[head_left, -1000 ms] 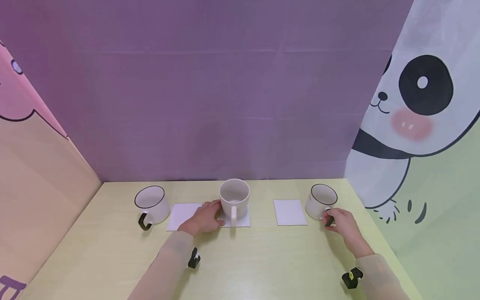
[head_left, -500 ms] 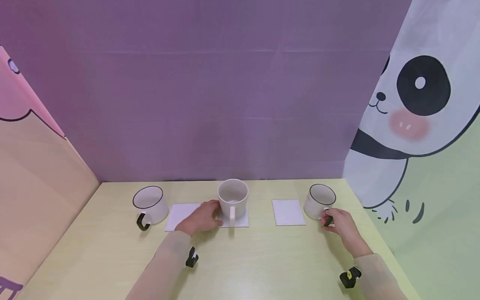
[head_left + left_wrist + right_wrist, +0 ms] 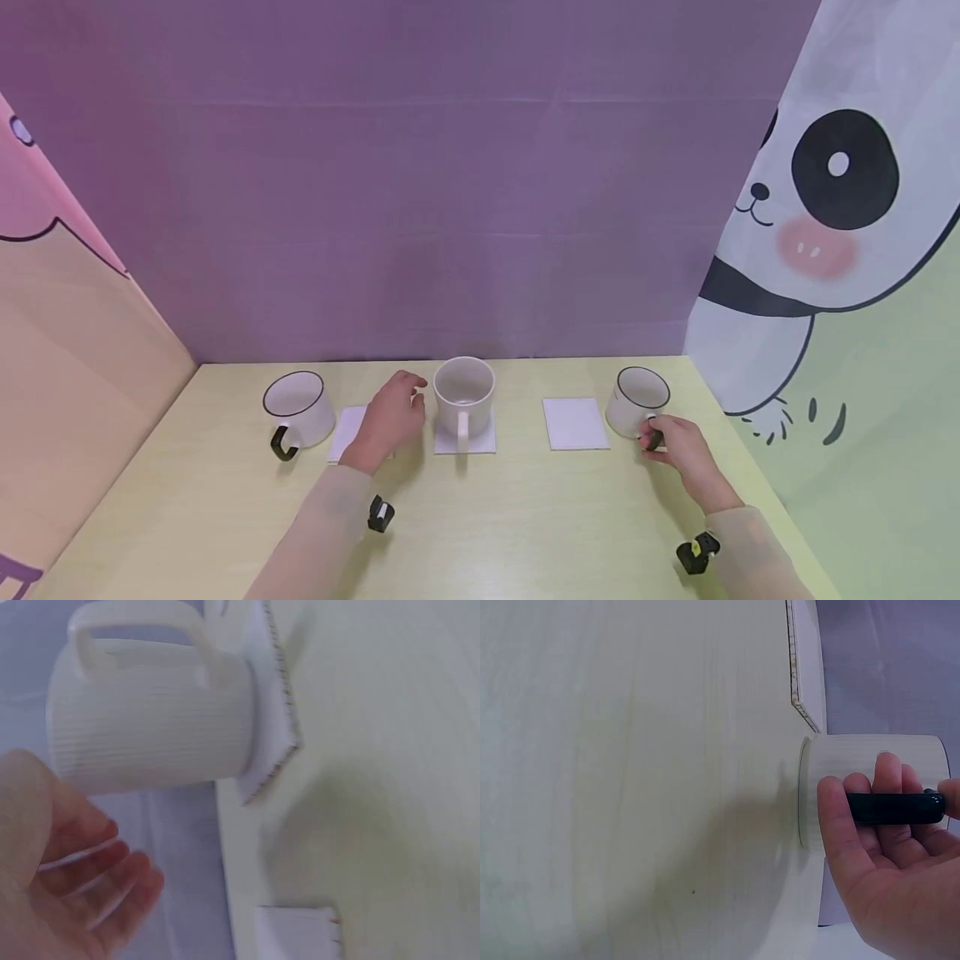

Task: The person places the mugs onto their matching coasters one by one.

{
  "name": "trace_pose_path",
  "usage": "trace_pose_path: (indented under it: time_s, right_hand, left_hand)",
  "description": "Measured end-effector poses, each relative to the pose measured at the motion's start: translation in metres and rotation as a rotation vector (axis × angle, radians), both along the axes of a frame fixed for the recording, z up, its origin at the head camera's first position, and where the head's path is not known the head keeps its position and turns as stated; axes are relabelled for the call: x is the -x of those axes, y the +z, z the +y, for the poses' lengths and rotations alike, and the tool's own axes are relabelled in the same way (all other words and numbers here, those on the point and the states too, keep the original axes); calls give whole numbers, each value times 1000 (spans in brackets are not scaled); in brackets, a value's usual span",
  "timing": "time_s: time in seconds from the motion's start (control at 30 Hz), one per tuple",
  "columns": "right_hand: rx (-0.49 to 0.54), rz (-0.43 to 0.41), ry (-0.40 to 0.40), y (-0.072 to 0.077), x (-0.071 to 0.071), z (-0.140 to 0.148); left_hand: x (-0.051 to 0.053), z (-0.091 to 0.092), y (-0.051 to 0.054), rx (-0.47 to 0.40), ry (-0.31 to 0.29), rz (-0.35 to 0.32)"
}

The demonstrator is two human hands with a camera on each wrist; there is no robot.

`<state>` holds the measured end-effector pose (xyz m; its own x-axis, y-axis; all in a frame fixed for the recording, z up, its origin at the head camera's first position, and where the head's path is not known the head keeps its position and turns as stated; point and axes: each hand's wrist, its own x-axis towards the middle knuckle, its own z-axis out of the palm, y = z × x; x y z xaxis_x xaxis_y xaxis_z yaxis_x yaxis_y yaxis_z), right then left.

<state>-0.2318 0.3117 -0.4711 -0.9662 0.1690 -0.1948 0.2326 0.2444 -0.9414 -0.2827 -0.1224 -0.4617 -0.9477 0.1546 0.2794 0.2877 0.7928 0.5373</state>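
My left hand (image 3: 388, 418) hovers over the left coaster, just left of a plain white mug (image 3: 465, 390). Its fingers are loosely bent around nothing, and the left wrist view shows a gap between those fingers (image 3: 131, 896) and the mug's ribbed side (image 3: 150, 727). This mug stands upright on the middle white coaster (image 3: 487, 442), handle toward me. At the right, my right hand (image 3: 686, 454) holds a dark-rimmed white mug (image 3: 626, 417) by its black handle (image 3: 896, 808), fingers curled round it. That mug stands on the table beside the right coaster (image 3: 576, 425).
Another dark-rimmed white mug (image 3: 311, 423) with a black handle stands at the left, beside the partly covered left coaster (image 3: 344, 432). A purple backdrop (image 3: 480, 208) rises behind the light wooden table (image 3: 510, 525). Printed panels flank both sides.
My left hand has come off the plain mug and lifted up and leftward, leaving it on the middle coaster. My right hand keeps the same hold. The head view has shifted slightly.
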Motion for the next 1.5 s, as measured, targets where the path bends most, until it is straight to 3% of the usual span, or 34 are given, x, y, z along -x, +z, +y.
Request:
trace_pose_path:
  time_s: [0.17, 0.3, 0.5, 0.57, 0.67, 1.0, 1.17, 1.33, 1.5]
  right_hand:
    - [3, 0, 0, 0, 0, -1]
    - [1, 1, 22, 0, -2, -3]
    - [1, 12, 11, 1, -2, -2]
    - [1, 13, 12, 1, -2, -1]
    - [0, 9, 13, 1, -2, -1]
    - [-8, 12, 2, 1, -2, -3]
    - [-1, 9, 2, 2, -2, -3]
    - [2, 13, -5, 3, -3, -4]
    - [3, 19, -8, 2, -3, -4]
  left_hand:
    - [-9, 5, 15, -41, 110, 73]
    - [-17, 10, 25, -83, 124, 191]
    - [-27, 30, 34, -207, -6, 445]
    - [-30, 37, 37, -207, -48, 519]
    - [-35, 45, 43, -188, -104, 578]
    - [-43, 70, 62, -176, -246, 663]
    - [-43, 86, 66, -165, -258, 689]
    - [-42, 106, 65, -142, -261, 633]
    - [-39, 123, 57, -93, -291, 508]
